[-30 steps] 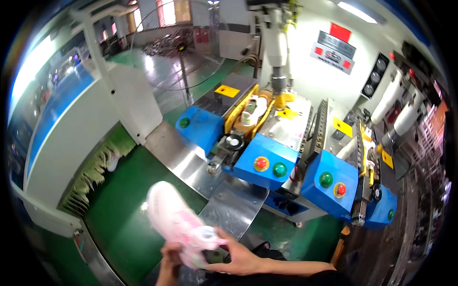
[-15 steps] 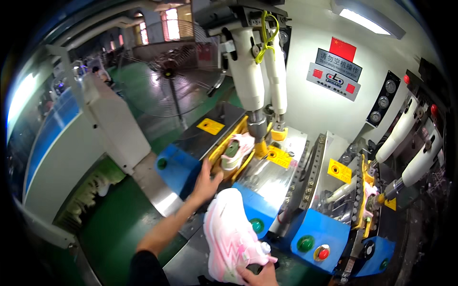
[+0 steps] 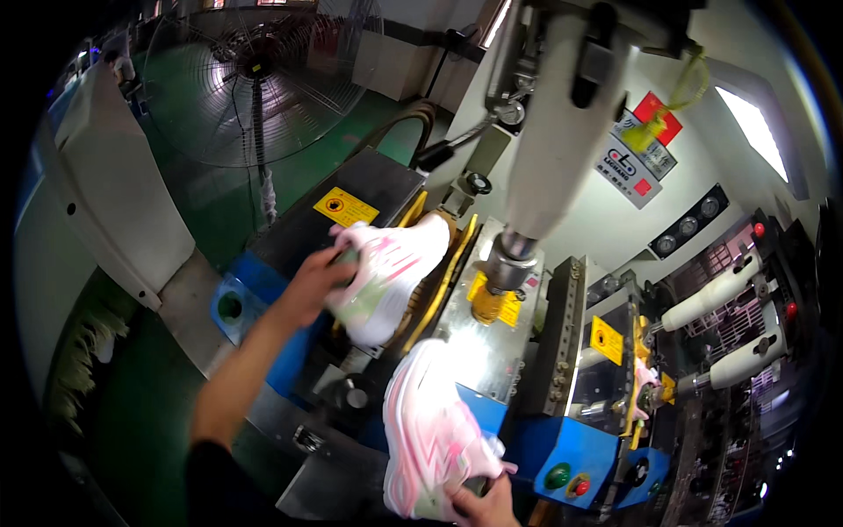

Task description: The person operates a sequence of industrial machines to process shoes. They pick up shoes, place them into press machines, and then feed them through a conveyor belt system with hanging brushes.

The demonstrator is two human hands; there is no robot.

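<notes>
My left hand (image 3: 318, 283) grips a pink and white sneaker (image 3: 391, 268) by its ankle opening, sole turned toward me, above the left station of a shoe press. Yellow side pads (image 3: 442, 294) of that station flank a brown pad under the shoe. A second pink and white sneaker (image 3: 428, 426) is in my right hand (image 3: 488, 504), held by its collar near the lower edge, toe pointing away. Just right of the first shoe stands the white press arm (image 3: 566, 132), its yellow tip (image 3: 488, 303) apart from both shoes.
Blue control housings with green and red buttons (image 3: 569, 481) line the press front. Another pink shoe (image 3: 646, 379) sits in the right station under two white press arms (image 3: 716, 294). A large floor fan (image 3: 256, 70) stands behind; a white machine (image 3: 118, 176) is at left.
My left hand has taken hold of the sneaker in the left station and lifted it. The press arm has come up off that shoe. My view has shifted; my right hand keeps its shoe.
</notes>
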